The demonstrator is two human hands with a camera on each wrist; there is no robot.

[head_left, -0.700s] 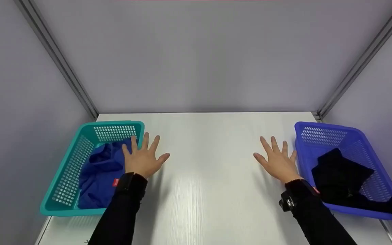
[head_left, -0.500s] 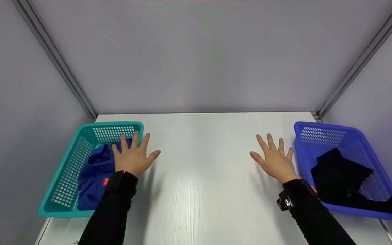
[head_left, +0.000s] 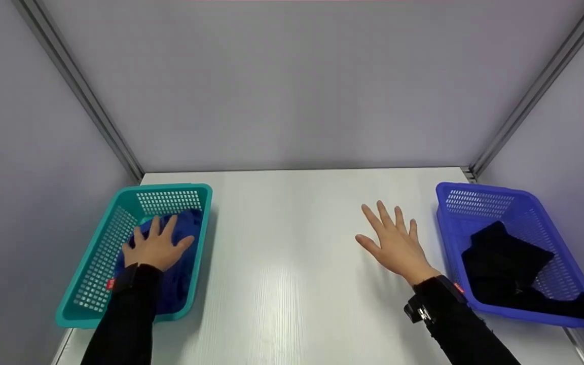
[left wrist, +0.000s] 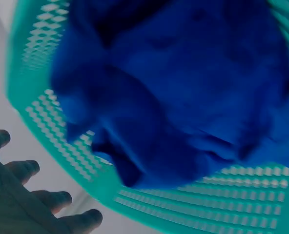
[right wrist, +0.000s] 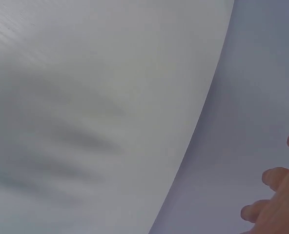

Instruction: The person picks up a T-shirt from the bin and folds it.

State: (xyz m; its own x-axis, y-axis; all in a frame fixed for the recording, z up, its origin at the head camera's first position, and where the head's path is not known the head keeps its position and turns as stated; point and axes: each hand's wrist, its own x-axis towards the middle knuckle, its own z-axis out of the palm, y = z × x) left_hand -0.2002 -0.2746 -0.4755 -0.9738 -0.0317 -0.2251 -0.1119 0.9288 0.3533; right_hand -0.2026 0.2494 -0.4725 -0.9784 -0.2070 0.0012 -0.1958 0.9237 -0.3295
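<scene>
My left hand (head_left: 154, 250) hovers over the green basket (head_left: 205, 238), fingers spread, holding nothing. Beneath it lies a crumpled blue cloth (head_left: 179, 276), which also fills much of the left wrist view (left wrist: 183, 87); the hand looks apart from it there. My right hand (head_left: 397, 246) is held above the white table, fingers spread and with nothing in them, left of the purple basket (head_left: 474, 191). In that basket sits a bunched black cloth (head_left: 505, 261), one strip of it hanging over the front right rim. Only fingers of the right hand (right wrist: 276, 200) show in the right wrist view.
The white table (head_left: 292, 228) stretches between the two baskets. Grey panels enclose it: a back wall (head_left: 292, 86), a left wall (head_left: 28, 167) and a right wall (head_left: 566, 147). Each basket stands close to its side wall.
My left hand has moved left, from the green basket's right edge to over the blue cloth. My right hand has shifted slightly left, away from the purple basket. Both stay spread.
</scene>
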